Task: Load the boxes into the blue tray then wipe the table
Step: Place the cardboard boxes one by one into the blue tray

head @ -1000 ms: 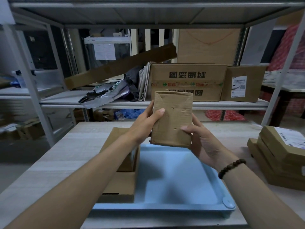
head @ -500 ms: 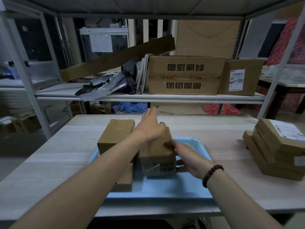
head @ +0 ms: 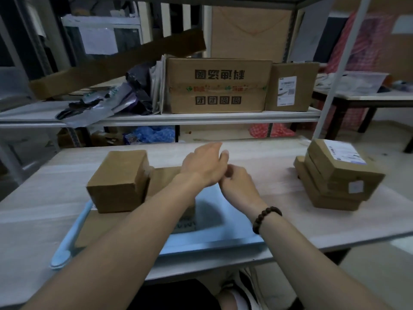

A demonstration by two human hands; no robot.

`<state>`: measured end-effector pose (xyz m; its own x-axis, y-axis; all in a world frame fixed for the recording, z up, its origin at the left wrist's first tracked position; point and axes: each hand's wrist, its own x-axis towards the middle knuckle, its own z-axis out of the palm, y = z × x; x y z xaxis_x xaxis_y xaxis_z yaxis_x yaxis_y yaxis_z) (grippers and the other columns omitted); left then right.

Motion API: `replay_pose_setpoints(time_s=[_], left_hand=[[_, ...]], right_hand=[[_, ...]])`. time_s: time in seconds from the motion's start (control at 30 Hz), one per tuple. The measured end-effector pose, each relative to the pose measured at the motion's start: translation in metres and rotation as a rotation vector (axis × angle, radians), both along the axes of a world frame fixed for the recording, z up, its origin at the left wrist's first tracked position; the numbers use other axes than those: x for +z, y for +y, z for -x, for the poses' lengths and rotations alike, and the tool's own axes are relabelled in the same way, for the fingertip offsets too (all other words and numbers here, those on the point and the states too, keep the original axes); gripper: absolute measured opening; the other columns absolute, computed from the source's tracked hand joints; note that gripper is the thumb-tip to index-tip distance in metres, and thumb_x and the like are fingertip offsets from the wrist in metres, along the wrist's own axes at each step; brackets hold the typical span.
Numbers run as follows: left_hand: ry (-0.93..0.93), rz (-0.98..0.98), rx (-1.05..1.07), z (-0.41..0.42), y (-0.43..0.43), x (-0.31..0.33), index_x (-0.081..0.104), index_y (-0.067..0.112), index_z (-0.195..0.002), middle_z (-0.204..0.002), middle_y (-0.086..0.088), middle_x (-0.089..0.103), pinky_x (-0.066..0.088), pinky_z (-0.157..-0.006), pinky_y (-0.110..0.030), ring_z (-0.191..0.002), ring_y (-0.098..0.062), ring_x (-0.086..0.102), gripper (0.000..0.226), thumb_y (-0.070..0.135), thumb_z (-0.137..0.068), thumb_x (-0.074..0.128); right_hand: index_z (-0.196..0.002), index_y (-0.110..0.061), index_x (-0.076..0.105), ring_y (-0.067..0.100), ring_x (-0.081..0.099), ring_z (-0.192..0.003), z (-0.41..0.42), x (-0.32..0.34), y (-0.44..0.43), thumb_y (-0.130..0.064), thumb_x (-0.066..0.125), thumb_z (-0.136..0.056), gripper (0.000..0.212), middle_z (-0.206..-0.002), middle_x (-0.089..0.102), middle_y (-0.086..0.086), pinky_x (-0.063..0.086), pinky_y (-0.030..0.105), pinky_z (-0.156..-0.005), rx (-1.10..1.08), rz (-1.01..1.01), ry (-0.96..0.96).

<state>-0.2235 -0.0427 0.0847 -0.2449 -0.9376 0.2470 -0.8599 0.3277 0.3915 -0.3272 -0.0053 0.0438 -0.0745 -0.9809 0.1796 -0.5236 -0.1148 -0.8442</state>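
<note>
The blue tray (head: pixel 214 242) lies at the table's near edge. In its left part a brown box (head: pixel 118 182) sits on top of a flat box (head: pixel 98 229). A second brown box (head: pixel 165 180) stands in the tray's middle, mostly hidden behind my left forearm. My left hand (head: pixel 205 166) hovers above it with fingers spread, holding nothing. My right hand (head: pixel 237 184) is just right of it over the tray, fingers loosely curled and empty. A stack of brown boxes (head: pixel 335 175) with white labels waits on the table at the right.
The light wooden table (head: pixel 257 153) runs under a metal shelf rack (head: pixel 201 117) holding big cartons, bags and a long cardboard piece. A white post (head: pixel 335 70) stands at the right rear. Another table is further right.
Both hands lowered the brown box into the tray's middle and let go of it. They have lifted off it and now hover empty above the tray.
</note>
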Motion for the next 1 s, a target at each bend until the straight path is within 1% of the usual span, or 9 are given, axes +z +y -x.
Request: replay_pose_setpoints(time_s=[0.13,0.23,0.37,0.47,0.53,0.67,0.8,0.9,1.0], left_hand=[[-0.019,0.099,-0.026,0.042,0.006,0.004,0.043,0.02,-0.145,-0.148,-0.006,0.049,0.037,-0.104,-0.04,-0.134,-0.028,0.044,0.047,0.037,-0.103,0.031],[-0.053,0.196,-0.083,0.075,0.012,0.008,0.048,0.016,-0.139,-0.143,-0.007,0.053,0.038,-0.1,-0.041,-0.13,-0.029,0.048,0.044,0.034,-0.101,0.035],[-0.102,0.263,-0.184,0.114,0.015,0.007,0.041,0.019,-0.144,-0.145,-0.003,0.05,0.041,-0.098,-0.041,-0.129,-0.028,0.048,0.048,0.031,-0.097,0.042],[-0.111,0.238,-0.218,0.132,0.014,0.001,0.034,0.022,-0.149,-0.148,0.0,0.046,0.042,-0.095,-0.041,-0.13,-0.026,0.046,0.056,0.026,-0.094,0.046],[-0.107,0.207,-0.231,0.14,0.014,-0.002,0.031,0.023,-0.151,-0.151,0.001,0.042,0.041,-0.095,-0.041,-0.132,-0.025,0.044,0.06,0.024,-0.093,0.046],[-0.127,0.18,-0.24,0.14,0.011,-0.01,0.028,0.025,-0.152,-0.151,0.002,0.041,0.041,-0.094,-0.041,-0.131,-0.026,0.046,0.062,0.023,-0.093,0.046],[-0.128,0.164,-0.214,0.132,0.004,-0.016,0.028,0.025,-0.151,-0.148,0.0,0.045,0.042,-0.089,-0.04,-0.125,-0.027,0.05,0.061,0.022,-0.093,0.046],[-0.119,0.144,-0.206,0.128,0.001,-0.02,0.028,0.026,-0.151,-0.147,0.0,0.045,0.043,-0.088,-0.039,-0.123,-0.027,0.051,0.061,0.023,-0.093,0.046],[-0.051,0.105,-0.204,0.123,-0.001,-0.021,0.027,0.026,-0.151,-0.147,0.0,0.045,0.043,-0.089,-0.039,-0.124,-0.026,0.051,0.061,0.026,-0.094,0.046]], right_hand=[[-0.099,-0.018,0.067,0.018,0.063,-0.093,0.045,0.009,0.006,-0.022,0.054,-0.089,0.017,-0.098,0.07,-0.003,0.052,0.037,-0.079,-0.255,0.222,0.137],[-0.119,-0.013,0.064,0.024,0.055,-0.115,0.086,0.02,0.007,-0.022,0.059,-0.088,0.034,-0.118,0.067,0.003,0.045,0.04,-0.097,-0.439,0.324,0.273],[-0.133,-0.018,0.054,0.03,0.039,-0.132,0.142,0.024,0.007,-0.034,0.06,-0.083,0.053,-0.141,0.051,0.005,0.033,0.045,-0.109,-0.66,0.255,0.507],[-0.143,-0.023,0.04,0.041,0.014,-0.146,0.175,0.014,0.006,-0.045,0.062,-0.082,0.068,-0.161,0.022,0.009,0.016,0.055,-0.117,-0.778,0.105,0.546],[-0.151,-0.023,0.028,0.047,0.002,-0.148,0.194,0.006,0.004,-0.058,0.062,-0.08,0.086,-0.165,0.008,0.012,0.009,0.06,-0.118,-0.855,0.003,0.531],[-0.153,-0.016,0.017,0.05,0.002,-0.147,0.218,-0.011,-0.004,-0.076,0.062,-0.068,0.114,-0.164,-0.001,0.014,0.015,0.067,-0.113,-0.938,-0.108,0.412],[-0.149,-0.014,0.018,0.045,0.02,-0.14,0.225,-0.024,-0.009,-0.062,0.074,-0.066,0.112,-0.161,0.002,0.015,0.032,0.062,-0.106,-0.95,-0.07,0.306],[-0.146,-0.013,0.021,0.045,0.024,-0.135,0.226,-0.026,-0.009,-0.051,0.076,-0.066,0.105,-0.16,0.002,0.019,0.039,0.06,-0.103,-0.971,-0.015,0.252],[-0.141,-0.017,0.026,0.045,0.026,-0.131,0.219,-0.025,-0.007,-0.062,0.068,-0.058,0.103,-0.158,0.009,0.018,0.043,0.063,-0.098,-0.954,0.078,0.247]])
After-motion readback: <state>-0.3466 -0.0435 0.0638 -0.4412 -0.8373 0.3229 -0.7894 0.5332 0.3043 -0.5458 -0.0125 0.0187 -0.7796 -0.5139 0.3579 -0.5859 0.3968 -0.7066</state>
